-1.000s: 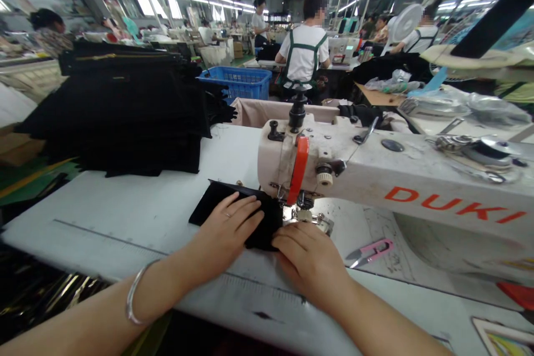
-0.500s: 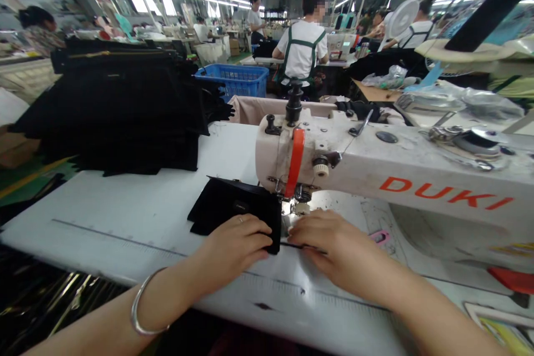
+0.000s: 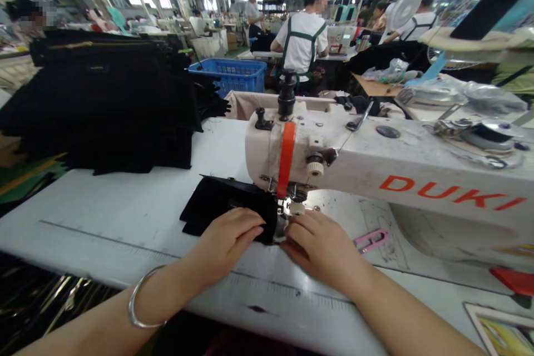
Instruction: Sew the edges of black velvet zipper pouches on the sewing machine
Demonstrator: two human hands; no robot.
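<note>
A black fabric piece [image 3: 217, 200] with a small label lies on the white machine bed, its right edge at the presser foot [image 3: 280, 206] of the sewing machine [image 3: 325, 150]. On its near right part rests my left hand [image 3: 233, 236], thumb and fingers drawn together on the cloth. Just right of the foot is my right hand [image 3: 321, 247], its fingers bent and pressed together close to the fabric's edge. What those fingertips hold is hidden. A silver bangle [image 3: 132, 306] circles my left wrist.
A tall stack of black fabric pieces [image 3: 104, 105] stands at the left of the table. Pink thread snips [image 3: 372, 240] lie right of my right hand. Behind the machine are a blue crate [image 3: 233, 75] and a person in a white shirt [image 3: 301, 44], seated facing away.
My left fingers have drawn in closer together. My right hand has shifted slightly left, and the black strip that showed beneath it is out of sight. The camera view has shifted a little.
</note>
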